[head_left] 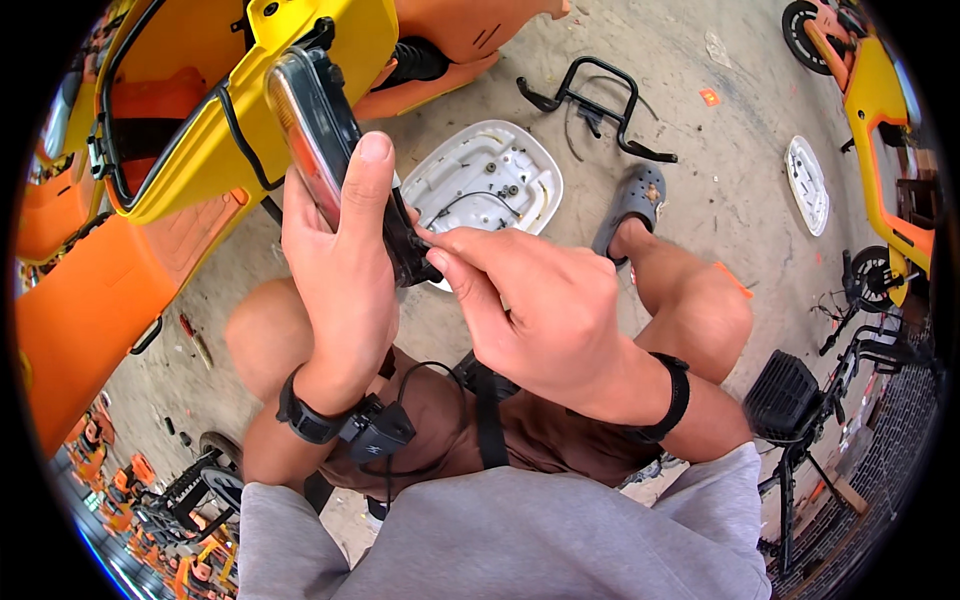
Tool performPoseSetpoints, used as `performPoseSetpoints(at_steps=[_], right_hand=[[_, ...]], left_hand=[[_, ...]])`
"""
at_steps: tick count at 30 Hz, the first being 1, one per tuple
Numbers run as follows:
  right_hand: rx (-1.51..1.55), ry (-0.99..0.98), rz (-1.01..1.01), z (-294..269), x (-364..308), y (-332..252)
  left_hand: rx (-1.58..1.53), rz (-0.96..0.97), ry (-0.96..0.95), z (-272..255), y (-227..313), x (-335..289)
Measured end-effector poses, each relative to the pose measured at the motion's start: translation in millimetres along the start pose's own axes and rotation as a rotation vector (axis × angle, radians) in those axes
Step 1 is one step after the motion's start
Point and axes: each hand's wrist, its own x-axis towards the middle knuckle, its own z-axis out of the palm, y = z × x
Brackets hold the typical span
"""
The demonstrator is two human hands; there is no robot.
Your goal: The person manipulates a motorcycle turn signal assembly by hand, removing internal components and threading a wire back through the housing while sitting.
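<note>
My left hand point(345, 250) is closed round a vehicle tail light point(325, 95), which has a clear and red lens and a black back. The light is held upright on its edge, with the lens on the left side. At its lower end, the thumb and forefinger of my right hand point(545, 300) pinch together against the black back. What lies between those fingertips is too small to make out. Beyond the hands, a white plastic tray-like cover point(545, 165) rests on the floor with small fasteners and a thin dark cable in it.
A yellow scooter body point(190, 150) and orange panels point(110, 320) crowd the left. A black tubular rack point(632, 90) lies ahead on the floor. A second white cover point(808, 185) and a yellow scooter point(880, 130) are at the right. A screwdriver-like tool point(197, 340) lies by my left knee.
</note>
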Motion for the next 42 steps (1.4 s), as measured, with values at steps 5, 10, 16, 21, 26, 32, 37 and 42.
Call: performPoseSetpoints(at_steps=[5,10,16,21,26,32,37,42], right_hand=[[0.365,-0.040,0.447,-1,2,-14],[0.932,-0.082,0.981,-13,13,-24],[1.283,-0.017,1.126,-14,9,-18],[1.386,-0.014,1.205,-17,10,-15],[1.394,-0.059,1.221,-20,12,-13],[1.413,-0.103,1.245,-21,13,-11],[1.430,-0.125,1.237,-21,11,-9],[1.452,-0.129,1.211,-21,9,-7]], left_hand=[[0.024,0.117,0.054,8,2,-5],[-0.010,0.176,0.026,5,-2,-6],[-0.094,0.169,0.016,10,-2,-5],[-0.114,0.125,-0.013,11,-2,-4],[-0.093,0.116,0.007,13,-1,-4],[-0.131,0.091,-0.008,10,1,-3],[-0.131,0.064,-0.044,6,1,-2],[-0.140,0.053,-0.064,6,2,-2]])
